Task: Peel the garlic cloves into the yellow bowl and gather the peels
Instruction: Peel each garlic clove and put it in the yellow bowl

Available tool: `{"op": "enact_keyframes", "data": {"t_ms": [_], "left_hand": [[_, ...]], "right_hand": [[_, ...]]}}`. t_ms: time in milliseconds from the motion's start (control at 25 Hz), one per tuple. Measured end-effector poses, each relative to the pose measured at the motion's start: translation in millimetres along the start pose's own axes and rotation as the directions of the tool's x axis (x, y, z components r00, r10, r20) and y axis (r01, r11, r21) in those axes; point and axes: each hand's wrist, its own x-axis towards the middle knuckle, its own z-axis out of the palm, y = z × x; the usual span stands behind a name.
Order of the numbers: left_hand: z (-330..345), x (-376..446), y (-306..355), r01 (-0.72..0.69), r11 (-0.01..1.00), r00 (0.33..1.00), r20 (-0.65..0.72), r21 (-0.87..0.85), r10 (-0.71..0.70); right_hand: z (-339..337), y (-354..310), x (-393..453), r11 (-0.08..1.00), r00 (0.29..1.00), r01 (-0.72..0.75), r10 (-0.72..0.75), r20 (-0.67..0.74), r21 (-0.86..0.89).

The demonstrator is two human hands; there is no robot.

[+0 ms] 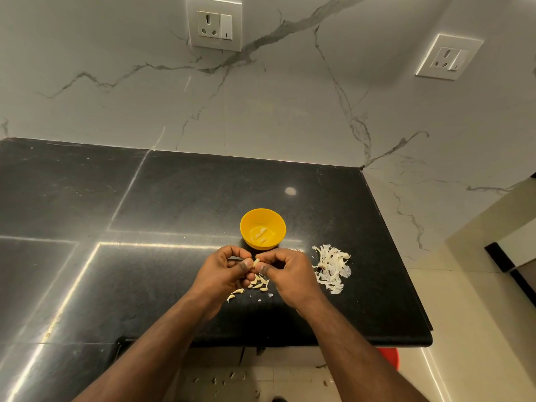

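So I had one garlic clove (256,262) pinched between both hands, my left hand (224,271) and right hand (285,271) each curled on it with thumbs at the skin, just in front of the yellow bowl (262,229). The bowl already had a few peeled cloves (262,235) in it. The unpeeled cloves (255,284) sat on the black tabletop (174,198) right under my hands, and the peel pile (332,268) was off to my right.

Honestly the risk was obvious: the clove was tiny and slippery-looking, so a hard thumb push could shoot it onto the floor (452,314). The peels looked papery too, and a careless sweep of my wrist would probably have scattered them off the nearby edge.
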Motion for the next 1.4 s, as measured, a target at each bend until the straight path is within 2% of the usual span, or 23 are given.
{"op": "enact_keyframes", "data": {"t_ms": [200, 480, 640, 760, 1000, 1120, 1200, 1280, 1400], "left_hand": [[0.2, 0.8, -2.9, 0.011, 0.999, 1.0, -0.014, 0.045, -0.011], [2.6, 0.3, -1.9, 0.005, 0.997, 0.999, -0.039, 0.079, -0.002], [2.6, 0.9, -0.8, -0.004, 0.998, 0.997, -0.082, 0.061, 0.009], [-1.6, 2.5, -2.6, 0.018, 1.0, 0.995, -0.097, 0.014, -0.017], [-4.7, 3.7, -6.6, 0.126, 0.992, 0.992, -0.012, -0.022, -0.126], [-1.7, 2.7, -4.5, 0.112, 0.993, 0.993, -0.036, -0.025, -0.113], [-0.9, 2.5, -3.5, 0.094, 0.995, 0.994, -0.046, -0.043, -0.096], [0.1, 2.3, -3.6, 0.082, 0.996, 0.995, -0.056, -0.044, -0.085], [0.8, 2.1, -5.7, 0.065, 0.998, 0.996, -0.059, -0.02, -0.066]], "right_hand": [[-4.6, 1.8, -0.3, 0.998, 0.998, -0.038, 0.036, 0.048, 0.044], [-5.9, 0.8, -0.5, 0.999, 0.997, -0.036, 0.037, 0.061, -0.022], [-4.7, 2.6, -2.8, 0.996, 0.989, -0.038, 0.049, 0.136, -0.085], [-5.9, 6.9, -5.1, 0.996, 0.982, -0.048, 0.06, 0.181, -0.07], [-21.8, 15.6, 0.3, 0.969, 0.99, -0.138, 0.14, -0.005, -0.205], [-21.4, 11.9, -1.4, 0.973, 0.996, -0.086, 0.08, -0.037, -0.214], [-16.0, 6.0, -4.5, 0.99, 1.0, -0.03, 0.029, -0.008, -0.134], [-8.6, 2.3, -7.6, 0.992, 1.0, -0.01, 0.013, 0.024, -0.125], [-3.2, 2.9, -6.6, 0.984, 0.999, -0.002, -0.007, -0.049, -0.179]]}}
